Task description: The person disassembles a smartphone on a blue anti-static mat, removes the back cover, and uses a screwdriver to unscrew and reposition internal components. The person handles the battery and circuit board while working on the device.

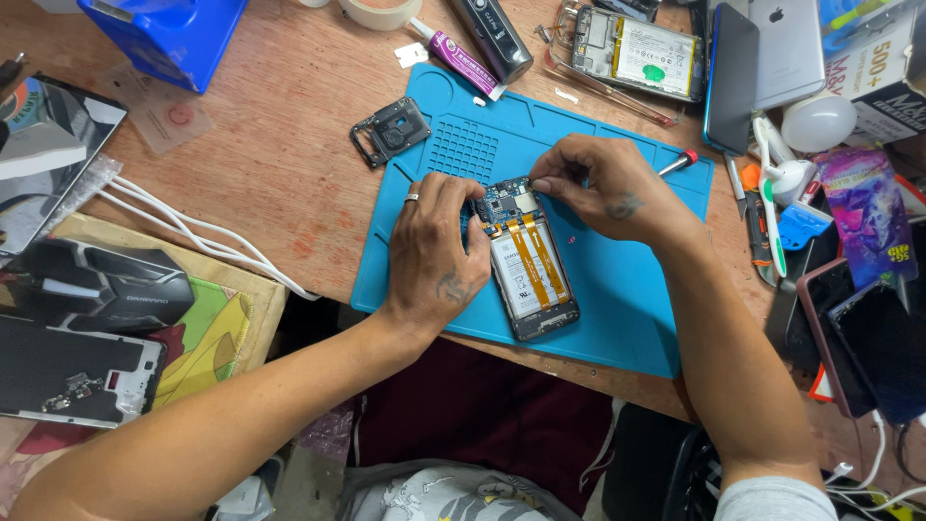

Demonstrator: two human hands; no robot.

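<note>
An opened phone (pixel 526 260), its back cover off, lies on a blue mat (pixel 617 289) near the front edge of the wooden desk (pixel 280 145). Its white battery (pixel 521 275), crossed by two orange ribbon strips (pixel 536 253), and the circuit board (pixel 502 201) at its top end are bare.

The left hand (pixel 434 256), a ring on one finger, grips the phone's upper left side, fingers curled onto the frame beside the board. The right hand (pixel 608 183) pinches at the top right corner of the board with thumb and forefinger; whether a small part sits between them cannot be told. A red-tipped screwdriver (pixel 680 161) pokes out from behind this hand, lying on the mat.

A black camera frame (pixel 391 130) rests at the mat's far left corner, half on the wood. White cables (pixel 183 227) run across the desk's left side.
</note>
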